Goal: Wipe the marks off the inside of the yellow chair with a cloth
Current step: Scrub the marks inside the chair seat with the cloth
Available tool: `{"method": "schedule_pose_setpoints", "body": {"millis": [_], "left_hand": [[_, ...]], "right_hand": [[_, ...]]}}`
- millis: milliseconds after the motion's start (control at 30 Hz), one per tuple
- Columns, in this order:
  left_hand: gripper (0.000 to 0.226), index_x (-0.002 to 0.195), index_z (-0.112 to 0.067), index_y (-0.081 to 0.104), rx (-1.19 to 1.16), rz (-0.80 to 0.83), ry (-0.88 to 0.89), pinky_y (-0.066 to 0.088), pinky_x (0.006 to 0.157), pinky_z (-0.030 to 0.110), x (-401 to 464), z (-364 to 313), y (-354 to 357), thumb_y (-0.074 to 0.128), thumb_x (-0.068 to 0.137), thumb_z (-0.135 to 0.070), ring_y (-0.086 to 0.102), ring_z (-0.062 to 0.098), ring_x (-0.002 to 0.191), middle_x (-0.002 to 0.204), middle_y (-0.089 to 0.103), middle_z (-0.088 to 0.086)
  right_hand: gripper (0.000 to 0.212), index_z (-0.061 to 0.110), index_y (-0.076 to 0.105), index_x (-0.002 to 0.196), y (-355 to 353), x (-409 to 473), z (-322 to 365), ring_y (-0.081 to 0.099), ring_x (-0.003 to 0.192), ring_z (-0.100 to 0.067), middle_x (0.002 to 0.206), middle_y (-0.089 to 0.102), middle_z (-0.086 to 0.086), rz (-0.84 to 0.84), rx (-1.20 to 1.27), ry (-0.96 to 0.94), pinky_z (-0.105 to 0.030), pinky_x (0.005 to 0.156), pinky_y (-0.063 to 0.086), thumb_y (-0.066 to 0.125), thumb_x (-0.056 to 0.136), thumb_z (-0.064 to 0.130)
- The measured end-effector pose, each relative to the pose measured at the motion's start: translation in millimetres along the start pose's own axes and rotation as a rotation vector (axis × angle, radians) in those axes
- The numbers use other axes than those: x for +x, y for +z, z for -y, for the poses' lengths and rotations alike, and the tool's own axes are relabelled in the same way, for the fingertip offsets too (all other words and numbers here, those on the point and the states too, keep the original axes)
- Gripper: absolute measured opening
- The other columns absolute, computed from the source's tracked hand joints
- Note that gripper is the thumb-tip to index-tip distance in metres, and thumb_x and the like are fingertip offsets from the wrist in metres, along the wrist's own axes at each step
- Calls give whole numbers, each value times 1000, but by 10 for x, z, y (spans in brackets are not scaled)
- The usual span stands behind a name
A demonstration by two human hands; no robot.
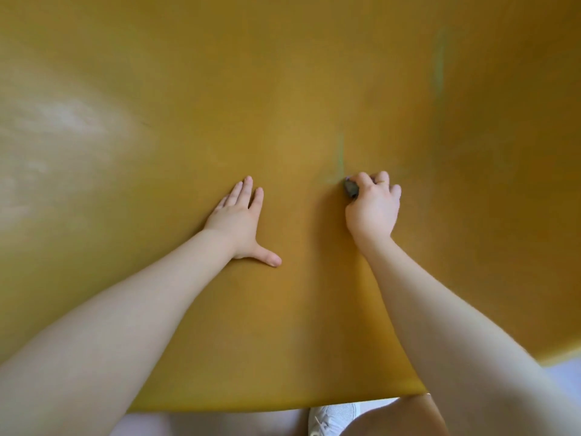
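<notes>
The right hand (372, 204) has its grip pinched around a small dark wad, apparently the cloth (351, 188), with the fingers curled over it and only a dark corner showing at the left side of the knuckles. The wad is pressed against the inner surface of the yellow chair (283, 89), right at the near end of a faint greenish streak (340, 152) that runs away from the hand toward the far side.

The left hand (240, 220) lies flat on the chair to the left of the right hand, well apart from it. Its grip is spread, fingers straight and close together, thumb splayed out to the right, holding nothing; it looks like a brace for the wiping arm.

A second greenish streak (439, 62), longer and paler, sits far right on the curved wall of the chair, well apart from the cloth. On the far left there is a whitish patch (59, 121), which may be glare or a smear; it is too blurred to tell.

As a judgement, the task is mid-way at best: the cloth is at work on the nearer streak, which is plainly not gone, and the far-right streak looks untouched. The yellow around the left hand looks clean.

Below the chair's near edge a white shoe (330, 418) stands on a pale floor (201, 424).
</notes>
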State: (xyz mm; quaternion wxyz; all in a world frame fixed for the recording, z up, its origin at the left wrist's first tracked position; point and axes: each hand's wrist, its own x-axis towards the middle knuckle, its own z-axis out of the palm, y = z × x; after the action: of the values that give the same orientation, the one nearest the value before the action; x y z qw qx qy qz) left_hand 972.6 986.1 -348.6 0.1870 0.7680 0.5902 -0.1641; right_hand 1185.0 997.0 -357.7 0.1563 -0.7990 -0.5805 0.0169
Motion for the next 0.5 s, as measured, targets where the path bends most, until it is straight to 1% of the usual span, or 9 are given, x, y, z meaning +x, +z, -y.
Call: {"method": "schedule_pose_setpoints", "body": {"millis": [33,100,167,233,267,300,333,433,500], "left_hand": [[139,148,-13,-16,-4,-3,0,-2,116,34,-4,0,-2,66,54,-76,-20,21,143,152,-29,10],[139,148,-12,-15,-4,-11,2,-1,116,34,-5,2,-10,66,55,-76,-19,22,143,152,-28,10],[139,148,-12,-14,-4,-12,1,0,116,34,-5,-5,-14,66,54,-76,-17,23,143,152,-27,11],[139,148,-12,-14,0,-7,-1,1,117,35,-5,-21,-17,66,54,-76,-17,23,143,153,-26,11],[138,148,-12,-14,2,-7,-2,1,117,35,-4,-22,-22,66,55,-76,-17,23,143,153,-26,11],[137,148,-13,-14,1,-8,3,1,117,34,-5,-17,-27,66,56,-76,-17,22,143,153,-26,10],[135,148,-14,-13,-4,-10,10,1,117,34,-8,-7,-30,65,57,-75,-17,21,143,153,-26,9],[123,149,-19,-10,-39,-27,30,6,116,33,-1,48,-24,62,64,-72,-16,16,143,154,-25,2],[111,150,-22,-7,-64,-39,48,11,116,34,14,98,-27,58,72,-68,-15,13,144,154,-24,-1]], "right_hand": [[40,21,63,110,30,-93,76,42,91,-32,111,50,-11,13,18,-48,-35,77,34,41,83,1],[44,21,65,108,103,-386,239,45,84,-33,105,55,-12,72,97,-256,-34,75,35,40,77,3],[44,16,67,106,126,-661,345,43,74,-29,100,59,-14,152,172,-451,-33,71,38,43,72,3],[43,16,64,113,93,-677,341,37,76,-26,106,58,-13,245,177,-557,-35,74,39,47,78,-1],[44,19,63,117,79,-570,305,39,79,-27,108,56,-12,267,149,-599,-36,76,40,48,80,0],[44,21,62,118,72,-421,248,42,82,-29,109,56,-11,257,110,-613,-37,78,41,47,82,1],[43,23,62,117,72,-244,172,44,85,-31,109,56,-11,212,74,-593,-37,78,41,47,83,3],[39,21,64,111,60,299,-47,45,91,-34,110,54,-13,31,-6,-371,-36,74,38,45,83,2],[39,17,63,109,66,484,-40,42,92,-33,113,51,-12,-33,-20,-227,-35,69,35,42,82,-2]]}}
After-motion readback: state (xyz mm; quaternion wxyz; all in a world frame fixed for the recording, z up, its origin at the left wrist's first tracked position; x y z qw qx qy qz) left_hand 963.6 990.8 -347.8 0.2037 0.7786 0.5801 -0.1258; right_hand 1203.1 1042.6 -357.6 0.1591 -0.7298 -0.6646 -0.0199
